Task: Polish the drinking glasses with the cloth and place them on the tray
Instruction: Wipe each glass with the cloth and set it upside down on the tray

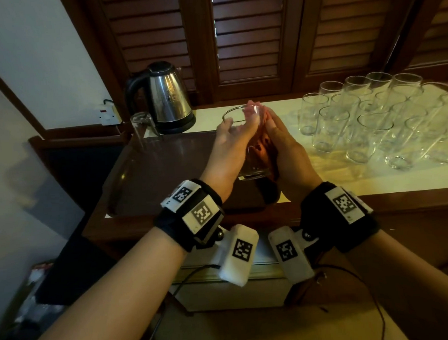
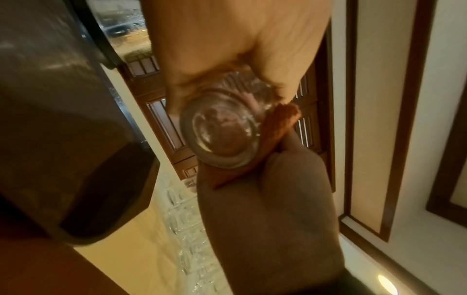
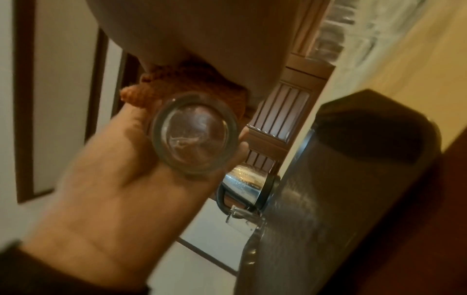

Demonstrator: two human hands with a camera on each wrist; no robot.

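Observation:
A clear drinking glass [image 1: 234, 116] is held tilted between both hands above the dark tray [image 1: 153, 160]. My left hand [image 1: 229, 140] grips it from the left, fingers curled round its wall. My right hand [image 1: 286, 146] presses an orange cloth [image 1: 262, 149] flat against its right side, fingers straight along the glass. The left wrist view shows the thick glass base [image 2: 222, 137], the cloth [image 2: 280, 123], the left hand [image 2: 240, 49] and the right hand [image 2: 265, 209]. The right wrist view shows the glass base [image 3: 194, 133], the cloth [image 3: 182, 81], the left hand [image 3: 113, 179] and the right hand [image 3: 202, 36].
One glass [image 1: 140, 132] stands at the tray's far left corner. A steel kettle [image 1: 167, 97] sits behind it. Several more glasses [image 1: 369, 119] crowd the cream counter on the right. Louvred wooden doors rise behind the counter. A wall socket [image 1: 107, 114] is left of the kettle.

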